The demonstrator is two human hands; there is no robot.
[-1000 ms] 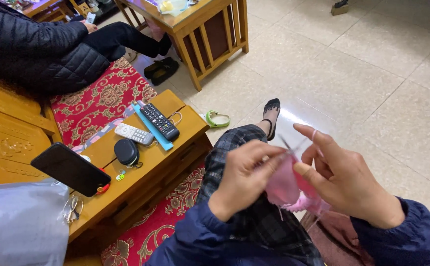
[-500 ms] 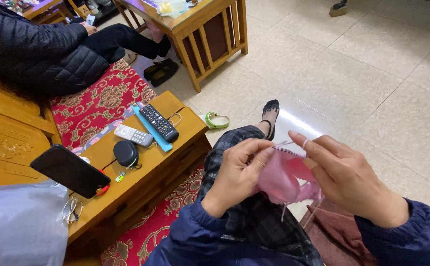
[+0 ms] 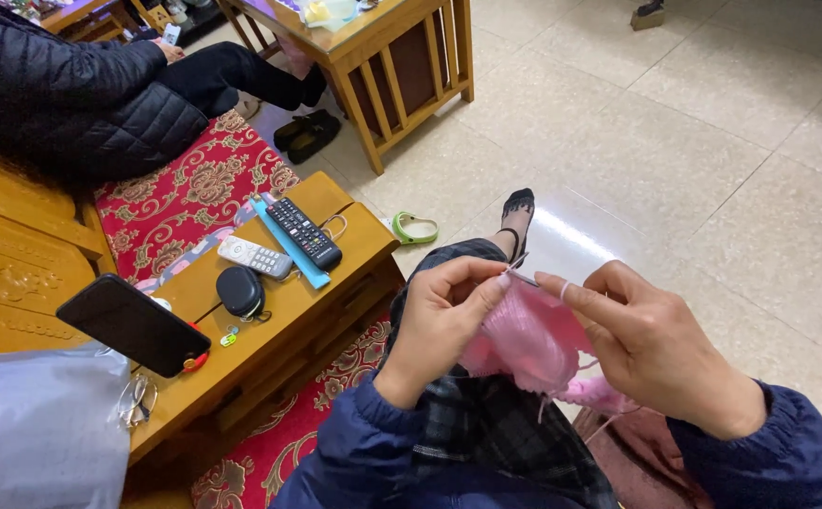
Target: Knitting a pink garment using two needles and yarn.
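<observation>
on the wooden counter (image 3: 364, 247) at the left lie a black phone (image 3: 133, 323), a small black pouch (image 3: 240, 290) and two remote controls (image 3: 284, 243). right of it, over the lap, the left hand (image 3: 436, 325) pinches the pink knitting (image 3: 529, 337) with fingers closed narrow on its top edge. the thin needles (image 3: 521, 271) cross there. the right hand (image 3: 654, 344) grips the other side, forefinger out. the piece looks soft, light and floppy; best held near the needles.
</observation>
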